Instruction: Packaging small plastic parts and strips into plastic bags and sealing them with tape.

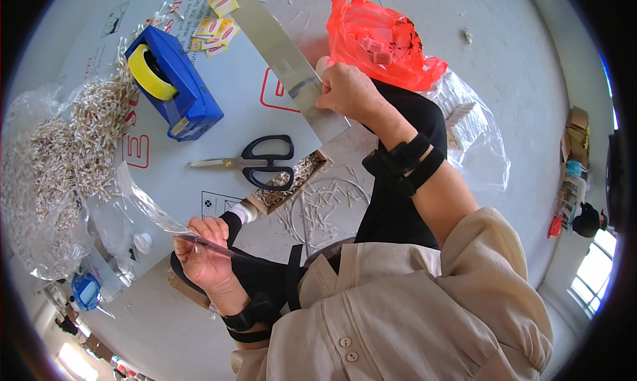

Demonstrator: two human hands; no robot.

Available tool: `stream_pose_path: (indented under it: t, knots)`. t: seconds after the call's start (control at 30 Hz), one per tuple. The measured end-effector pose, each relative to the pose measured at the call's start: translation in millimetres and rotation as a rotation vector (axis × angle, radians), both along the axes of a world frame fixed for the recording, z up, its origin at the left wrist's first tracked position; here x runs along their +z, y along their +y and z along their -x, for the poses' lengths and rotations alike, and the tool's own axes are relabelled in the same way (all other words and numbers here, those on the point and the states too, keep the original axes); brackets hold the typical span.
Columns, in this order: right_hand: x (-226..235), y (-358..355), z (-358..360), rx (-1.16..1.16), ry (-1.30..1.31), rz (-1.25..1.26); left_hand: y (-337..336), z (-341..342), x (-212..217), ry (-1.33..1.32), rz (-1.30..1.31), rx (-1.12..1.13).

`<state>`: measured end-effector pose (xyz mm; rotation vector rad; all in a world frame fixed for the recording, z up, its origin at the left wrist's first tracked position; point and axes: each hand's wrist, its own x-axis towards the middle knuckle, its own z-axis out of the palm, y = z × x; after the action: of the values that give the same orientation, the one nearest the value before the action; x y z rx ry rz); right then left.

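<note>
Now the left hand (202,252) pinches a clear plastic bag (149,205); the right hand (348,89) grips a metal strip (279,46), poised for slipping inside.

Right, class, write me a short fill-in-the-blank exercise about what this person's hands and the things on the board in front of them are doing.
1. The right hand grips the near end of a long flat ____ strip.
2. The left hand pinches a clear plastic ____.
3. The scissors with black handles lie ____ on the board.
4. The blue tape dispenser carries a roll of ____ tape.

Missing words: metal; bag; shut; yellow
</note>
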<state>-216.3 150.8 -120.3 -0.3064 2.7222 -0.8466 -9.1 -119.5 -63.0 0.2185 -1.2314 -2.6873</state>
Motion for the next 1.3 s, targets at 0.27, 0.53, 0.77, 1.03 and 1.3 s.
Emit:
stream_pose_path:
  t: [0.27, 0.53, 0.77, 1.03, 1.3]
  knots:
    - [6, -10, 1, -0.074, -0.121, -0.132, -1, 0, 2, 0.003, 0.02, 0.003]
    - [-2, 16, -14, -0.202, -0.21, 0.469, 16, 44, 30, -0.294, 0.639, -0.112]
    - [7, 35, -36, -0.202, -0.74, 1.687, 57, 152, 31, -0.136, 1.223, -0.449]
    - [-13, 28, -41, -0.722, -0.629, 1.424, 87, 183, -16, -0.224, 1.165, -0.551]
    - [-20, 22, -28, -0.825, -0.584, 1.401, 76, 188, -39, -0.413, 1.14, -0.418]
